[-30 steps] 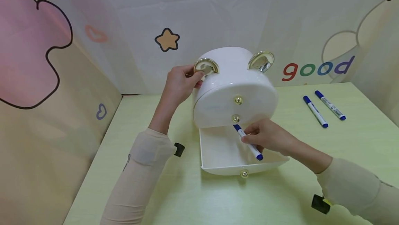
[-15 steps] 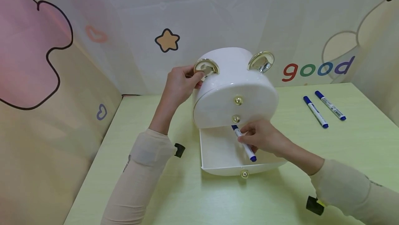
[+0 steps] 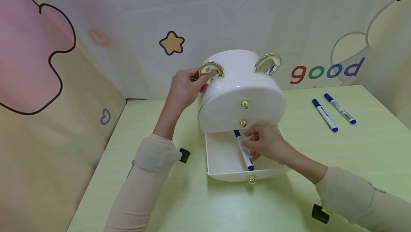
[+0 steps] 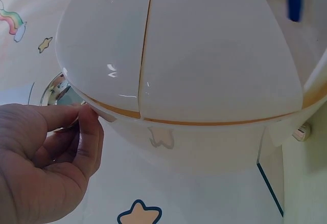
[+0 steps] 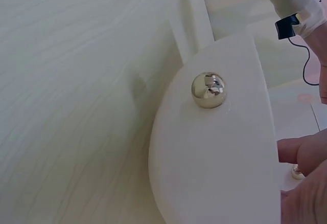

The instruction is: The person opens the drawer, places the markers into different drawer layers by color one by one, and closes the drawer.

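A white rounded drawer box (image 3: 242, 92) with gold ear-shaped trims and gold knobs stands on the table, its bottom drawer (image 3: 221, 153) pulled out. My left hand (image 3: 184, 87) pinches the gold ear (image 3: 212, 69) on the box's left side; in the left wrist view the left thumb and fingers (image 4: 89, 132) meet at that ear. A white marker (image 3: 244, 151) with blue ends lies lengthwise in the drawer, one end near the front wall. Over it is my right hand (image 3: 268, 142), its thumb and fingers loosened apart, the thumb tip overlapping the marker in the head view.
Two more blue-capped markers, a nearer one (image 3: 325, 115) and a farther one (image 3: 340, 109), lie on the table (image 3: 192, 203) right of the box. A printed cloth backdrop (image 3: 138, 46) rises behind it. The drawer's gold knob (image 5: 209, 90) faces the front.
My right hand has moved left and lowered the marker into the drawer, and its fingers have loosened from it. My left hand stays on the gold ear.
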Tool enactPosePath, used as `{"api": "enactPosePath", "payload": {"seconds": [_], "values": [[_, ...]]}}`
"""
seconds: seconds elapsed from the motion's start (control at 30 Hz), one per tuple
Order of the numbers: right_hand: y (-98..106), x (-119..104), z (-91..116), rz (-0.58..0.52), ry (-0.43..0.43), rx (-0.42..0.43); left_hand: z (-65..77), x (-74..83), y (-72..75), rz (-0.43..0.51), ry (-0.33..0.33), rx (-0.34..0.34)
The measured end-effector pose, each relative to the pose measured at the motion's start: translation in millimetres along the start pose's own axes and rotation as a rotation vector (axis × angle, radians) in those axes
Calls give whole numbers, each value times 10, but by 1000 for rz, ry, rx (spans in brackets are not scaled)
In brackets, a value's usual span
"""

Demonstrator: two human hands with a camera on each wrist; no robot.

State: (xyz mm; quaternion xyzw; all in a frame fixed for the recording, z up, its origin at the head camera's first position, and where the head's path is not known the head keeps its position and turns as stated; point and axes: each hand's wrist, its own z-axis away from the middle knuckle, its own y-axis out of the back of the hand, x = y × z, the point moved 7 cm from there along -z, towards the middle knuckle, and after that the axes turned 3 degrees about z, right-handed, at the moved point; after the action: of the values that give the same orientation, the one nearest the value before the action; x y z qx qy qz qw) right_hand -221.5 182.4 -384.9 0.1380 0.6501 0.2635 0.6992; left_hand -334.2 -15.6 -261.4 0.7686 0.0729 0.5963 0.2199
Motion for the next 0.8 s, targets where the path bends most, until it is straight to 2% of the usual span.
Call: {"api": "enactPosePath", "payload": {"seconds": [0.2,0.53,0.8], "values": [[-35,7,30,32,-45,-16,-4,-4,-2,-1,1,1],[-42,30,43,51,-35,-37,-17,-1,2,-3,-15,2],[55,29,91,62,-34,-28,-23,-9,4,-7,-25,7]]}}
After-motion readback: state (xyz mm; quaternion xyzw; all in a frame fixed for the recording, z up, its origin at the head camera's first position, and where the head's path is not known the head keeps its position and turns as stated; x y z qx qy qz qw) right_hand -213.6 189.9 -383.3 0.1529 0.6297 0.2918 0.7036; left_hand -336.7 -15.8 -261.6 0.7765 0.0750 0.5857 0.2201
